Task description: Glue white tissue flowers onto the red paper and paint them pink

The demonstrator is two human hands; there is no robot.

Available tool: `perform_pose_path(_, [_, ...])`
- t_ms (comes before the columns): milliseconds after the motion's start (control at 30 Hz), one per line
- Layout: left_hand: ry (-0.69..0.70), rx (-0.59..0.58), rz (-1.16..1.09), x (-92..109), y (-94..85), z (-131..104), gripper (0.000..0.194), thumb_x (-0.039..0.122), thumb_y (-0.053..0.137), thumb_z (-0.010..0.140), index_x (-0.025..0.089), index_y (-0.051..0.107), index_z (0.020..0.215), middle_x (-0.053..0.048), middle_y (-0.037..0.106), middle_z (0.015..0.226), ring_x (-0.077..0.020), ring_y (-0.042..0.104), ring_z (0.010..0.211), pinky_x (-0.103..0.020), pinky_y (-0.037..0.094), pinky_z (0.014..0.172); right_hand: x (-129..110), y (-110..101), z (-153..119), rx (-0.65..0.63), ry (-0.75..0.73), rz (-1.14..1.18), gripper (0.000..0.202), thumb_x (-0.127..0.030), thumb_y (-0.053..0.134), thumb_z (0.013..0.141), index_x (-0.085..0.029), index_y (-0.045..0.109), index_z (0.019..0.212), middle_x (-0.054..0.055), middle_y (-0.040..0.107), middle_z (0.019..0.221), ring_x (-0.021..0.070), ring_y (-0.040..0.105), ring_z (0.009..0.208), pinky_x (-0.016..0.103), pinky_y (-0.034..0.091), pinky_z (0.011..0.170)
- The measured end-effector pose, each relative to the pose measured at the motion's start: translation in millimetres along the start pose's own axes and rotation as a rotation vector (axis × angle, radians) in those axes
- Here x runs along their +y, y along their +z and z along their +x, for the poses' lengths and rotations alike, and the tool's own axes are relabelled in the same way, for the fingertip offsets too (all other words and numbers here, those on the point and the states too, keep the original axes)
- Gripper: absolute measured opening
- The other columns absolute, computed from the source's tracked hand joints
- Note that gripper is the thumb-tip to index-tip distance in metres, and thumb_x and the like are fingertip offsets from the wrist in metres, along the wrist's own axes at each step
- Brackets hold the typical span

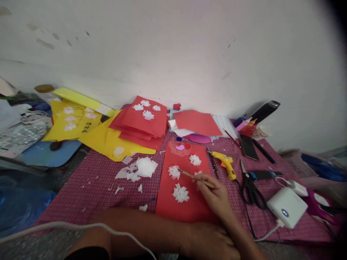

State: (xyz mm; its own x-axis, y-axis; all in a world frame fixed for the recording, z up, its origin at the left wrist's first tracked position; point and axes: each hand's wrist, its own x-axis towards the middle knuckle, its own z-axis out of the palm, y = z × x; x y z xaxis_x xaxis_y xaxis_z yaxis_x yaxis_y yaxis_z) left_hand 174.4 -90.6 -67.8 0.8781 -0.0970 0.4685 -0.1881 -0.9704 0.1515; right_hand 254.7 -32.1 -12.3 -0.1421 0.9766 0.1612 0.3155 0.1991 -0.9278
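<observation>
A red paper sheet [165,198] lies on the checked cloth, with several white paper flowers on it. My right hand [210,187] pinches a thin wooden-handled brush [187,173], its tip touching the left flower [174,172]. Another flower [181,193] sits nearer to me, and one [195,160] is at the upper right; a further one is partly hidden behind my right hand. On the sheet's top end rests a clear flower-shaped palette [179,147] with pink and red paint. My left hand [214,242] lies at the near edge below my right wrist, its fingers mostly hidden.
White paper scraps [146,167] lie left of the sheet. Behind are stacked red cards [151,122] and yellow sheets [108,141]. To the right are a yellow glue gun [229,166], black scissors [252,191], a phone [248,147] and a white power bank [287,206]. A white cable [108,227] crosses my left forearm.
</observation>
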Motion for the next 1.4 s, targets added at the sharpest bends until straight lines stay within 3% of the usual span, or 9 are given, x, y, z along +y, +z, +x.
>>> perform_pose_path(433, [0.0,-0.097,-0.016,-1,-2.3,3,0.007,0.026,0.069,0.084,0.028,0.074,0.08,-0.002,0.07,0.086,-0.02,0.067,0.087,-0.032,0.054,0.075,5,-4,-2,0.015,0.035,0.072,0.015,-0.031,0.065,0.095,-0.023,0.074,0.103,0.005,0.076,0.092,0.0182,0.066,0.075,0.028,0.054,0.071])
perform_pose_path(733, [0.013,-0.01,-0.001,-2,-1.4,0,0.008,0.024,0.069,0.082,0.025,0.077,0.082,-0.004,0.069,0.087,-0.0206,0.068,0.088,-0.033,0.054,0.076,2,-1,4,-0.023,0.025,0.029,0.02,-0.035,0.064,0.096,-0.021,0.074,0.105,0.005,0.076,0.092,0.0188,0.067,0.073,0.029,0.055,0.069])
perform_pose_path(1033, [0.009,-0.019,0.007,-2,-2.4,1,0.009,0.023,0.067,0.083,0.027,0.075,0.079,-0.002,0.069,0.082,-0.02,0.068,0.085,-0.032,0.054,0.072,0,-2,-2,-0.087,-0.048,-0.071,0.017,-0.032,0.062,0.095,-0.024,0.076,0.101,0.004,0.075,0.09,0.0194,0.069,0.077,0.029,0.055,0.071])
perform_pose_path(1267, [0.024,0.015,0.006,-1,-2.9,0,0.006,0.022,0.071,0.08,0.024,0.077,0.079,-0.003,0.068,0.079,-0.0193,0.068,0.081,-0.032,0.054,0.07,-3,1,0,-0.055,-0.059,-0.047,0.016,-0.031,0.062,0.096,-0.024,0.075,0.101,0.003,0.074,0.087,0.0186,0.069,0.074,0.028,0.054,0.069])
perform_pose_path(1400, [0.022,-0.013,0.0,-1,1.8,0,0.006,0.023,0.072,0.079,0.026,0.076,0.08,-0.003,0.068,0.083,-0.0209,0.069,0.088,-0.032,0.054,0.073,-7,3,3,-0.106,-0.097,-0.114,0.016,-0.03,0.061,0.095,-0.024,0.075,0.102,0.004,0.076,0.093,0.0208,0.071,0.083,0.03,0.055,0.075])
